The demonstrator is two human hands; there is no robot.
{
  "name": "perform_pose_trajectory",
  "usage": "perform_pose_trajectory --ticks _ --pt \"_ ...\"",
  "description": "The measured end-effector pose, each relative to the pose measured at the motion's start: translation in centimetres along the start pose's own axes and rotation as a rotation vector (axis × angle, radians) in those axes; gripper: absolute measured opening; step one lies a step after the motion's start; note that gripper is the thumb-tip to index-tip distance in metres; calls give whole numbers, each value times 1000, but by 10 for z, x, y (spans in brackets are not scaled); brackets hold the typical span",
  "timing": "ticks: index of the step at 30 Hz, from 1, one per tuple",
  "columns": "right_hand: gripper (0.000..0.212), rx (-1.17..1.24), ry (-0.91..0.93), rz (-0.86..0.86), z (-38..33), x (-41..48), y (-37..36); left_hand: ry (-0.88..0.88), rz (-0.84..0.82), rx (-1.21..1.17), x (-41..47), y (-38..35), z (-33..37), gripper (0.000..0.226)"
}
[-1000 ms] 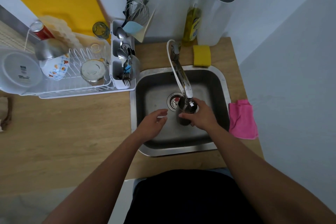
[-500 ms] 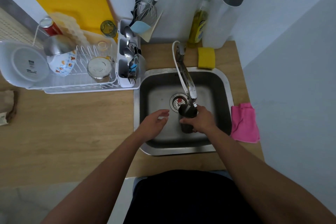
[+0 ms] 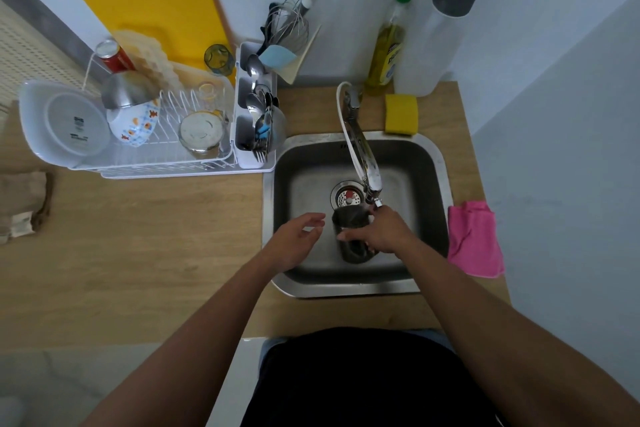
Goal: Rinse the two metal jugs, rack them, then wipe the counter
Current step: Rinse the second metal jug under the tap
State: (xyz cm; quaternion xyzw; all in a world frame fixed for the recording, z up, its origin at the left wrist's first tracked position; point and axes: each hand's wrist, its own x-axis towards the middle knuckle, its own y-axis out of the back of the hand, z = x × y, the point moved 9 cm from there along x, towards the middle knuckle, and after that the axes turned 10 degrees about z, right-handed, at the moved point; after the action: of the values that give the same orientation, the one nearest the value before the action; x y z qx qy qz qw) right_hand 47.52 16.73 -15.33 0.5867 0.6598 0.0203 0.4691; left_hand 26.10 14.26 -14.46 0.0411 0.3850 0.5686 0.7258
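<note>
My right hand (image 3: 382, 234) grips a dark metal jug (image 3: 349, 218) inside the steel sink (image 3: 429, 156), with the jug's mouth just below the tap spout (image 3: 372, 189). To the jug's left my left hand (image 3: 298, 236) hovers over the basin with its fingers apart and nothing in it. A second metal jug (image 3: 201, 132) stands upside down in the white dish rack (image 3: 166, 168) left of the sink. At the sink's right edge a pink cloth (image 3: 474, 239) lies on the wooden counter (image 3: 156, 236).
The rack also holds a plastic tub (image 3: 65, 125), bowls (image 3: 133, 114) and a cutlery caddy (image 3: 254, 114). A yellow sponge (image 3: 401, 114), a soap bottle (image 3: 388, 45) and a paper towel roll (image 3: 440, 31) stand behind the sink. A brown cloth (image 3: 22, 204) lies far left.
The right hand has drawn the jug slightly toward me, away from directly under the spout. The left hand stays beside it. My view has shifted a little.
</note>
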Motion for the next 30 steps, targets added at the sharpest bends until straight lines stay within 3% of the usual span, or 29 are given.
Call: perform_pose_trajectory --ticks 5,8,11,15,18,23,26,28,30 --pt "68 143 -10 116 2 -1 8 12 26 -21 -3 0 1 45" --pt "65 78 -8 -80 4 -2 -3 31 38 -53 -6 -4 0 46" --pt "52 267 -78 -284 8 -12 -10 45 7 -125 -13 -12 5 48" --pt "56 521 -234 -385 13 -21 -24 120 -23 -253 -25 -17 9 48" --pt "54 571 -306 -402 15 -26 -32 159 -7 -238 -26 -14 4 60" --pt "82 616 -352 -539 13 -36 -50 310 -70 -159 -28 -10 -19 91" --pt "93 524 -293 -538 10 -39 -54 350 -16 -80 -24 -1 -31 106" --pt "86 504 -268 -535 7 -43 -57 328 82 -6 -20 7 -32 97" --pt "76 477 -234 -535 1 -52 -60 274 191 67 -18 18 -26 73"
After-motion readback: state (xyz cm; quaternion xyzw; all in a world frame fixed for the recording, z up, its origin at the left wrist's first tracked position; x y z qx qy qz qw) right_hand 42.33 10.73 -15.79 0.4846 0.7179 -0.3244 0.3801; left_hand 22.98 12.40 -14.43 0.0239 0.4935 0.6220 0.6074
